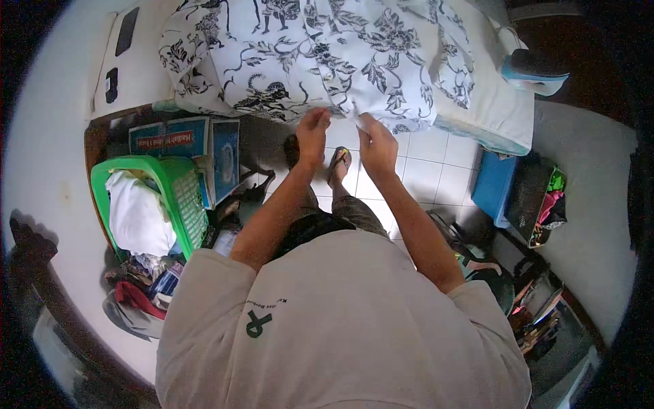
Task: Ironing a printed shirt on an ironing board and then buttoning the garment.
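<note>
A white shirt with black floral and figure print [327, 56] lies spread over a cloth-covered board or table, its near edge hanging over the front. Buttons run down the middle of the shirt. My left hand [312, 135] pinches the near edge just left of the middle, fingertips on the fabric. Close by on the right, my right hand [379, 145] grips the same edge between thumb and fingers. A little fabric is raised between the two hands. At the right end of the surface stands an iron [534, 74] with a light blue and dark body.
Two dark objects, one long [127, 31] and one short [111, 85], lie at the surface's left end. Below left is a green laundry basket [186, 204] with white cloth, beside blue printed boxes [225, 158]. A blue bin [493, 189] and a dark basket [526, 204] stand right.
</note>
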Tool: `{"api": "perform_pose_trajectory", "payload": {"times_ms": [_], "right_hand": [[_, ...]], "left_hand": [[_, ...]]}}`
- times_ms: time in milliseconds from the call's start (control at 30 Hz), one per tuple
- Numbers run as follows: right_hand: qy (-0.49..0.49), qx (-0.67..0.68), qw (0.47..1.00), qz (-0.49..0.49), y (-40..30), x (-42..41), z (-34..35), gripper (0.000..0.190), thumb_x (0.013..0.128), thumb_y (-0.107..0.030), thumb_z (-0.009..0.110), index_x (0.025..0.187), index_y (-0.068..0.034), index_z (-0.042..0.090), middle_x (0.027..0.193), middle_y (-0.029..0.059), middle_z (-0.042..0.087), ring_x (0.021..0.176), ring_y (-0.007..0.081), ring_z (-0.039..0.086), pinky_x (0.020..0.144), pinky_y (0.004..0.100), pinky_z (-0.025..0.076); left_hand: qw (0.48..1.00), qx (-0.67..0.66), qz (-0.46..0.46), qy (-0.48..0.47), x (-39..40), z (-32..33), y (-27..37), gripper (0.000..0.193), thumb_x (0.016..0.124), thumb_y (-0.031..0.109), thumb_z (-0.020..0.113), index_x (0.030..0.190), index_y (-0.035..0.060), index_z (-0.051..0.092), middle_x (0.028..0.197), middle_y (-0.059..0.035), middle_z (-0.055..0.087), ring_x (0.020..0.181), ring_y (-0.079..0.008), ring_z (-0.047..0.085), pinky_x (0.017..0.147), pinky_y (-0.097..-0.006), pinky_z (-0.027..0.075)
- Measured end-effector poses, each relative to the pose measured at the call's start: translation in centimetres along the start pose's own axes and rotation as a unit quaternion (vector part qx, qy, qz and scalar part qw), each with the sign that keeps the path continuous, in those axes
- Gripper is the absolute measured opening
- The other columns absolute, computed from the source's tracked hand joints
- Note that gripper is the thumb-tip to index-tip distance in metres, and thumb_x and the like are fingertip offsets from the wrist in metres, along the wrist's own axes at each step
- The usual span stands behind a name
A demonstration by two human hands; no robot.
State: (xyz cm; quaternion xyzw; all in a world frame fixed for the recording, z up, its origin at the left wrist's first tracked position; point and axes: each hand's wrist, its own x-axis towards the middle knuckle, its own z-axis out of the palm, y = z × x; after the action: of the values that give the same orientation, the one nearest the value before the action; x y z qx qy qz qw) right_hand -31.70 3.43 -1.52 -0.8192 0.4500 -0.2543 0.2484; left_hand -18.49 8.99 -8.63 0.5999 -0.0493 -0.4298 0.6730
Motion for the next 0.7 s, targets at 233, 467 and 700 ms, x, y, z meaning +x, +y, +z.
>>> {"api": "perform_pose_trajectory", "payload": {"times_ms": [233, 467, 700], "right_hand": [[0.019, -0.021, 0.999, -0.021, -0.5, 0.8, -1.4, 0.023, 0.079, -0.002, 0.060, 0.103, -0.006, 0.059, 0.088, 0.0105, 0.059, 0.071, 0.0275, 0.057, 0.061, 0.0369, 0.047], [-0.023, -0.016, 0.998, -0.055, 0.1, 0.8, -0.8, 0.021, 0.077, 0.000, 0.061, 0.096, -0.005, 0.057, 0.088, 0.0094, 0.058, 0.068, 0.0282, 0.055, 0.059, 0.0388, 0.045], [-0.032, -0.025, 0.995, -0.090, 0.4, 0.2, 0.6, 0.022, 0.076, 0.000, 0.061, 0.097, -0.006, 0.057, 0.092, 0.0091, 0.057, 0.073, 0.0281, 0.056, 0.060, 0.0384, 0.045]], "left_hand": [[0.999, 0.013, 0.036, -0.024, 0.3, 2.6, 0.8, 0.016, 0.086, 0.011, 0.067, 0.097, 0.0012, 0.064, 0.094, -0.0071, 0.066, 0.079, -0.0153, 0.060, 0.080, -0.0283, 0.049], [0.982, -0.189, -0.031, 0.000, 0.4, 3.7, -1.6, 0.017, 0.083, 0.008, 0.069, 0.097, 0.0020, 0.063, 0.092, -0.0074, 0.066, 0.076, -0.0139, 0.058, 0.074, -0.0243, 0.047], [0.992, -0.035, 0.122, 0.010, -0.2, 3.0, 0.4, 0.014, 0.081, 0.003, 0.067, 0.094, 0.0021, 0.064, 0.087, -0.0060, 0.066, 0.074, -0.0129, 0.057, 0.071, -0.0229, 0.046]]}}
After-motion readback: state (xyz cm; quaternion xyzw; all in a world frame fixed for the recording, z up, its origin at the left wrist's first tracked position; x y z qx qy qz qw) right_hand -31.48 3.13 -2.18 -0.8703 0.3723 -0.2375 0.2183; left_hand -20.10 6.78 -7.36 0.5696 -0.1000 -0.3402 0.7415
